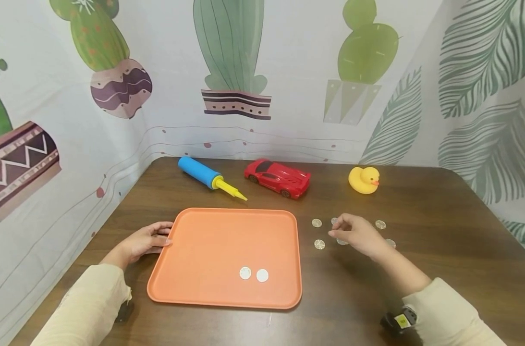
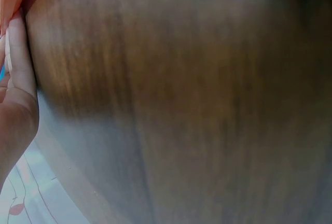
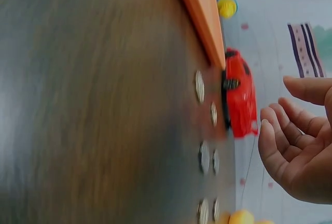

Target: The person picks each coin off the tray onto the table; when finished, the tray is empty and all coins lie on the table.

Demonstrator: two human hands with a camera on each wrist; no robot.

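Observation:
At the left rim of an orange tray [image 1: 193, 250], my left hand [image 1: 143, 242] grips the edge with thumb and fingers. Two round silvery coins [image 1: 262, 275] lie side by side on the tray. My right hand [image 1: 357, 235] hovers over several more coins [image 1: 319, 244] set out in two rows on the table, partly covering some. In the right wrist view its fingers [image 3: 275, 149] are loosely bent, the thumb is apart from them, and nothing shows between. The left wrist view catches only part of the left hand [image 2: 18, 94] beside the tray's rim.
Behind the tray lie a blue and yellow balloon pump [image 1: 199, 172] and a red toy car [image 1: 277, 178]. A yellow rubber duck [image 1: 363, 180] sits at the back right. The brown wooden table [image 1: 452, 230] meets a cloth backdrop [image 1: 301, 96] printed with cacti.

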